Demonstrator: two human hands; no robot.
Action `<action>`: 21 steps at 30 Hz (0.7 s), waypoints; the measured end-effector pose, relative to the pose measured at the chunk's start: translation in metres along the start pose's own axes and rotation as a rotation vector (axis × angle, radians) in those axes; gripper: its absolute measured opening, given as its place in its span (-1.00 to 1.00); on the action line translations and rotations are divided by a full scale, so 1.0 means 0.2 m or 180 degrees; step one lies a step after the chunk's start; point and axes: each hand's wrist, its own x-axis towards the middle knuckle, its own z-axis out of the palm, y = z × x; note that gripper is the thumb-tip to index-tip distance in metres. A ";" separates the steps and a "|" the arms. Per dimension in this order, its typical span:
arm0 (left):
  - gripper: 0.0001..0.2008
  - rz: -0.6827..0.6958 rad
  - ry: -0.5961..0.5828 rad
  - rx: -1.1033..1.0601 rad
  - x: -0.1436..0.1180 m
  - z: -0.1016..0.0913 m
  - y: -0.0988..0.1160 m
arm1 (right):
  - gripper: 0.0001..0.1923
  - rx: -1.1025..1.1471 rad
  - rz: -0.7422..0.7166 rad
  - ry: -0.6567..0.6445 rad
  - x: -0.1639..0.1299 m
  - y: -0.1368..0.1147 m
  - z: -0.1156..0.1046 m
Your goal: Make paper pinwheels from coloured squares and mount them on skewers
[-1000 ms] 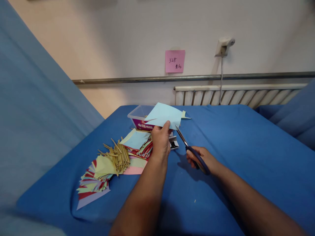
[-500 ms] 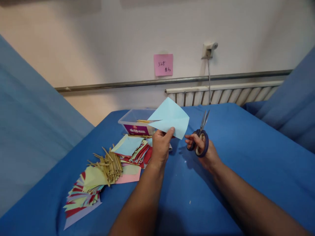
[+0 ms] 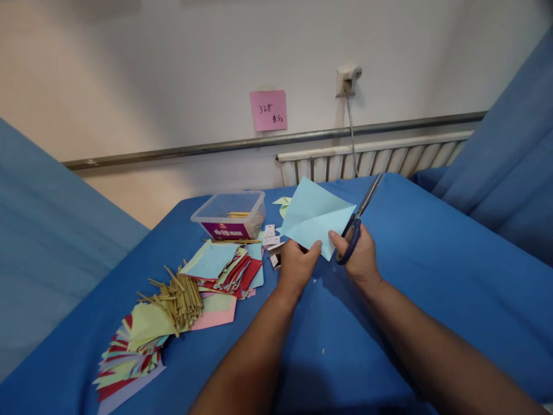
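My left hand (image 3: 298, 266) pinches the lower edge of a light blue folded paper sheet (image 3: 313, 216), held up above the blue table cloth (image 3: 415, 276). My right hand (image 3: 359, 256) grips blue-handled scissors (image 3: 356, 222), whose blades point up and to the right, right beside the paper's right corner. A right-hand finger also touches the paper's lower edge. Both hands are close together at the middle of the view.
Left of my hands lie fanned piles of coloured paper pieces (image 3: 224, 268), more paper pieces (image 3: 129, 349) and a bundle of thin straw-coloured sticks (image 3: 179, 294). A clear plastic box (image 3: 231, 214) stands behind them. A radiator (image 3: 371, 161) and pink note (image 3: 268, 109) are on the wall.
My right hand lifted the scissors from low over the cloth up to the paper's right edge. My left hand moved the blue paper right toward the scissors. The view shifted right.
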 end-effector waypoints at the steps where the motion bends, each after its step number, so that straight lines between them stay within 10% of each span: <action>1: -0.78 0.0021 0.0033 -0.0033 0.00 0.00 -0.01 | -0.70 0.0019 0.0007 -0.0030 0.00 0.00 0.00; 21: -0.68 -0.0220 0.0538 -0.0939 0.05 -0.03 -0.05 | -0.67 0.0225 0.0278 -0.0384 -0.03 -0.02 0.02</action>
